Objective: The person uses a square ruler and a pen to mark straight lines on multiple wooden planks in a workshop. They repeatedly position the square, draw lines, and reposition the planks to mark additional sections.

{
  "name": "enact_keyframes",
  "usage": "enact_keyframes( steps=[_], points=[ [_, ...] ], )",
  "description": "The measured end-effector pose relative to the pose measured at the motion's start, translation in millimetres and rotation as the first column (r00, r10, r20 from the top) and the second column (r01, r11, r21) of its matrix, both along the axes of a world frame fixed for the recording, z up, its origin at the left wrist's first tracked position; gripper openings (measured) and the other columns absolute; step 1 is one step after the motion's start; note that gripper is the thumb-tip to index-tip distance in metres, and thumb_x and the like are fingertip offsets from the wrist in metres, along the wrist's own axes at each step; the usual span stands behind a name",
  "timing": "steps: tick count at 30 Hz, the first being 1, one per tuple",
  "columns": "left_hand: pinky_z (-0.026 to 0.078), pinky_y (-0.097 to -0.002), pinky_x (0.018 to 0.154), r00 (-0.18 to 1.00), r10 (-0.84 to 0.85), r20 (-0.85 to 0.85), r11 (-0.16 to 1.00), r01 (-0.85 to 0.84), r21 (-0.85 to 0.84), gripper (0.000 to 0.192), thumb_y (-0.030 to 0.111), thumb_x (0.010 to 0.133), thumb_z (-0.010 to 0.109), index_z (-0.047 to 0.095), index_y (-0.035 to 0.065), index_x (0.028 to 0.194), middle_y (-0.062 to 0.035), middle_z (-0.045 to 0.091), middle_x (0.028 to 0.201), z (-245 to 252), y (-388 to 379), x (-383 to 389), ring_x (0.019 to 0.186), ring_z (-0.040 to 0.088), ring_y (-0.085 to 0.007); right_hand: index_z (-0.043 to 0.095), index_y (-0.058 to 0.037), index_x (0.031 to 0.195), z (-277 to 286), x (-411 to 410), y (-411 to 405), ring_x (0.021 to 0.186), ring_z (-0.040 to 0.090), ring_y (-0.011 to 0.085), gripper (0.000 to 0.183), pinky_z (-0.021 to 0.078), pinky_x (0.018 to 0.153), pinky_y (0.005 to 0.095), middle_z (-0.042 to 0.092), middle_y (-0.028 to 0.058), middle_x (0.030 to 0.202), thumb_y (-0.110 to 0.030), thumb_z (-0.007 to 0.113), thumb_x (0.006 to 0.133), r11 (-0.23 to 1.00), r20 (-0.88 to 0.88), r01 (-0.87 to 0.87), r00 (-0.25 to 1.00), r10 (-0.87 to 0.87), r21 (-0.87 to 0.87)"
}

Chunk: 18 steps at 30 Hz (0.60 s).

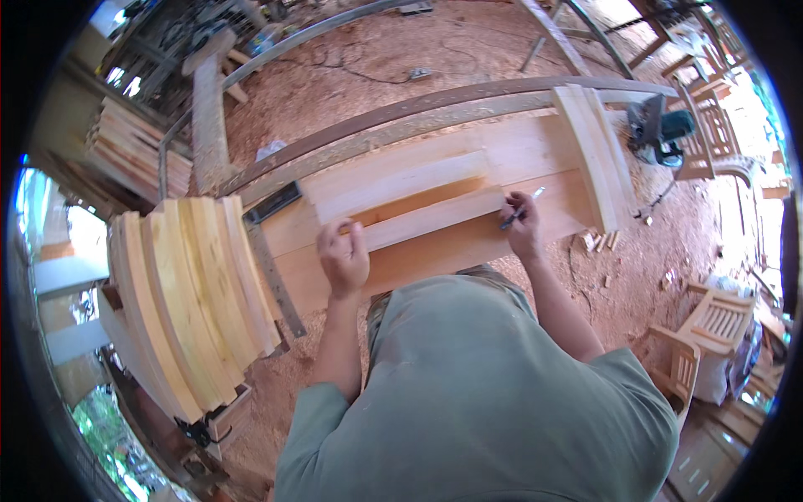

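Observation:
A narrow pale wooden board [433,219] lies across the workbench in front of me, seemingly tipped on edge. My left hand [342,258] is at its left end, thumb and fingers curled around that end. At the opposite end, my right hand [524,229] grips a slim dark pen or marker [511,218] and its fingers meet the board's corner. Just behind lies another pale board [401,186], flat on wider planks [527,144]. To the left rests a carpenter's square with a dark stock [276,202] and a long metal blade [276,276].
Stacked boards [194,301] rise at my left. Crosswise boards [590,157] lie at the bench's right end, beside a teal circular saw [674,128]. Long rails [401,119] border the far side. Sawdust covers the floor [376,50]; wooden chairs [715,320] stand at right.

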<state>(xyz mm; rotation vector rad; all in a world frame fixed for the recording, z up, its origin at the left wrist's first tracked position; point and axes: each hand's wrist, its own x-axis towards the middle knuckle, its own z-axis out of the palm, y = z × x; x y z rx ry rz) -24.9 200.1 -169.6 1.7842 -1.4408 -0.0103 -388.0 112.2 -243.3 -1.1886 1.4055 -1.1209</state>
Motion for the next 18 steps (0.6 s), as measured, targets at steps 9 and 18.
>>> enact_keyframes(
  steps=[9, 18],
  points=[
    [0.054, -0.0347, 0.099, 0.673, 0.113, -0.731, 0.983, 0.031, 0.180, 0.046, 0.004, 0.084, 0.073, 0.066, -0.0023, 0.130, -0.0113, 0.075, 0.112, -40, 59, 45, 0.107, 0.071, -0.0207, 0.051, 0.0008, 0.145, 0, 11, -4, 0.123, 0.060, 0.0200, 0.051, 0.0502, 0.104, 0.0338, 0.063, 0.0134, 0.136, 0.000, 0.068, 0.097, 0.992, 0.125, -0.120, 0.985, 0.123, -0.025],
    [0.053, -0.0355, 0.100, 0.724, 0.048, -0.688, 0.988, 0.064, 0.137, 0.051, 0.003, 0.081, 0.076, 0.066, -0.0034, 0.130, -0.0140, 0.074, 0.117, -46, 34, 55, 0.111, 0.070, -0.0223, 0.049, 0.0013, 0.149, -7, 16, -26, 0.125, 0.060, 0.0236, 0.059, 0.0496, 0.106, 0.0350, 0.060, 0.0178, 0.139, -0.002, 0.073, 0.095, 0.999, 0.059, -0.045, 0.997, 0.044, 0.022]
  ],
)
